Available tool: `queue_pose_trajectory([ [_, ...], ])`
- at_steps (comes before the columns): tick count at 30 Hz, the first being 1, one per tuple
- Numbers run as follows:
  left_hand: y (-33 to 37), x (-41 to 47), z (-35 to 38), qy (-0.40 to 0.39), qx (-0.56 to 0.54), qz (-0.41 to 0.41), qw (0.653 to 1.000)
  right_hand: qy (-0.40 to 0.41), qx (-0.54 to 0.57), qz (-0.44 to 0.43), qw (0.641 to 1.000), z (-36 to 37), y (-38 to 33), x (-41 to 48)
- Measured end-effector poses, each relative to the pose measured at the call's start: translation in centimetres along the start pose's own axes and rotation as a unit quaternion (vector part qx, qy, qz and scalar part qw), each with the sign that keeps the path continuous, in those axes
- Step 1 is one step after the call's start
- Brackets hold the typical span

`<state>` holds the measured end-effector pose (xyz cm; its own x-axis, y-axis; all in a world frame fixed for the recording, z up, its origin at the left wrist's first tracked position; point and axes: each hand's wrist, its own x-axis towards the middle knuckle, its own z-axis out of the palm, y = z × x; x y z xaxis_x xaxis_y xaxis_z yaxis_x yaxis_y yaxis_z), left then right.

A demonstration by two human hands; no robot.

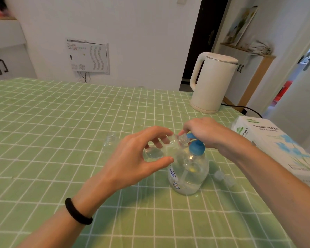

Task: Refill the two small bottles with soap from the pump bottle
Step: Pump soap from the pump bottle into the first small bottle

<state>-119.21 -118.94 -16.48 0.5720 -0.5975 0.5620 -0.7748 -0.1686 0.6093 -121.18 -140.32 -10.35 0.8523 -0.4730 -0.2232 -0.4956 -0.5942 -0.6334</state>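
Observation:
A clear pump bottle (pixel 188 173) with a blue pump head stands on the green checked tablecloth, with a little soap at its bottom. My left hand (pixel 132 158) grips a small clear bottle (pixel 161 149), tilted so its mouth meets the blue nozzle. My right hand (pixel 204 133) rests on top of the pump head, fingers curled over it and partly hiding it. A second small clear bottle (pixel 110 140) stands uncapped on the cloth to the left. Two small clear caps (pixel 224 178) lie just right of the pump bottle.
A white electric kettle (pixel 211 83) stands at the back right with its black cord trailing right. A tissue paper box (pixel 276 145) lies at the right edge of the table (pixel 61 122). Cabinets and a doorway are behind.

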Motion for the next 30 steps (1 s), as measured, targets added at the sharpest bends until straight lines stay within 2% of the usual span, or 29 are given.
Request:
queue_pose_trajectory([
  [7,-0.5,0.1,0.0,0.001,-0.003,-0.003,1.0,-0.01,0.037,0.007,0.999,0.5,0.5,0.7],
  [21,0.3,-0.1,0.0,0.0,-0.003,0.008,1.0,-0.005,0.002,0.002,1.0,0.2,-0.2,-0.3],
  [25,0.0,-0.1,0.1,-0.001,0.002,0.002,1.0,-0.011,0.034,0.008,0.999,0.7,0.1,-0.3],
  [30,0.1,-0.2,0.1,0.001,-0.003,0.002,1.0,0.004,-0.062,-0.032,0.998,0.7,0.0,-0.5],
])
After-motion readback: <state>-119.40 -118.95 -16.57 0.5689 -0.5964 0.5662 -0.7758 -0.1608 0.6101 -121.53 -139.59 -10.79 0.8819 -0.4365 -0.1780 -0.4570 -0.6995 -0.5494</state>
